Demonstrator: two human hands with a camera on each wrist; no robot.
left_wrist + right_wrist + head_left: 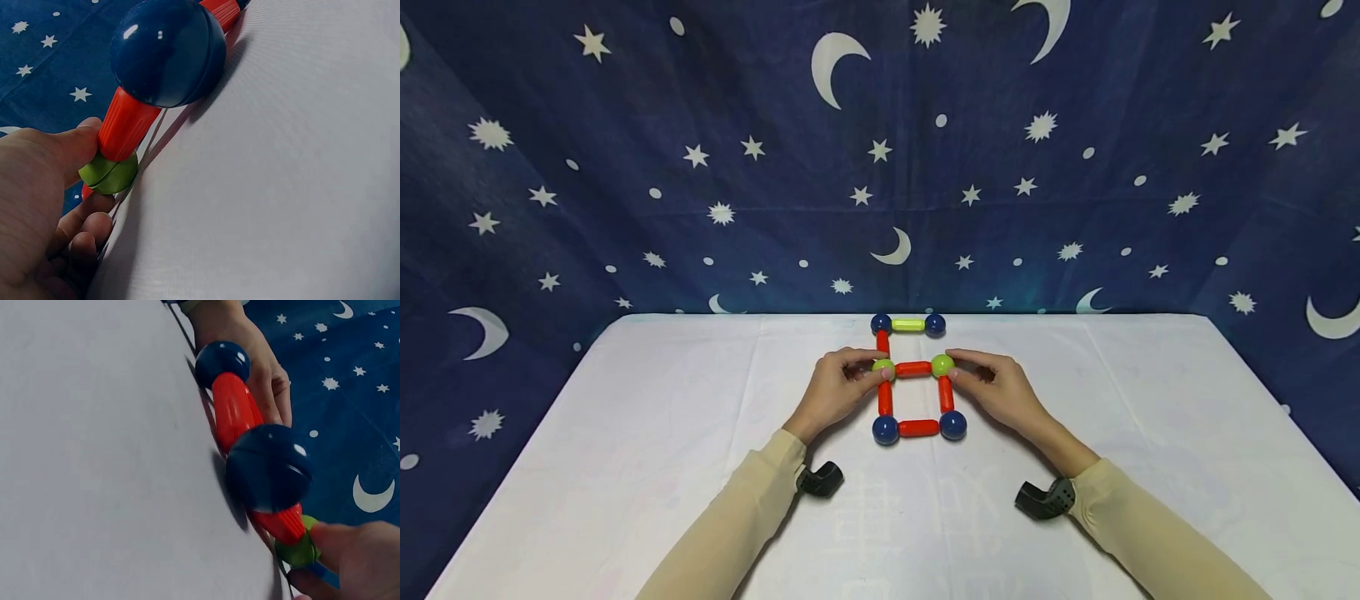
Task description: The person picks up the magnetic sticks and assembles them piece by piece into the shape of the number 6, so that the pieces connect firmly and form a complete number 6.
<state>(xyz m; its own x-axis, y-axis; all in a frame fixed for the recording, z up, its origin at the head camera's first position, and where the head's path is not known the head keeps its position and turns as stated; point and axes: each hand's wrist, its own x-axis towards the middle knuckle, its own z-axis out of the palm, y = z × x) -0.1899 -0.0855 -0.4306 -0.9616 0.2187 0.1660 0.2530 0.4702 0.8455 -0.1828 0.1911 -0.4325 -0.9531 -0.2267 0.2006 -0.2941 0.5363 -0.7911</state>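
Note:
A flat figure of balls and short rods lies on the white cloth in the head view. My left hand [837, 390] pinches the left green ball [884, 373] between thumb and fingers. On the other side, my right hand [1006, 393] grips the right green ball [942, 365]. A red rod [913, 368] joins these two balls. Below them, more red rods [919, 428] and two blue balls [953, 425] close a square. The left wrist view shows a near blue ball [164, 53] and a red rod [127, 125] leading to the held green ball [109, 174].
Behind the square, two more blue balls [935, 324] and a yellow-green rod [908, 325] lie near the far edge of the table [1075, 350]. A dark blue curtain [760, 217] with stars and moons hangs behind. Each wrist carries a black camera mount [822, 480].

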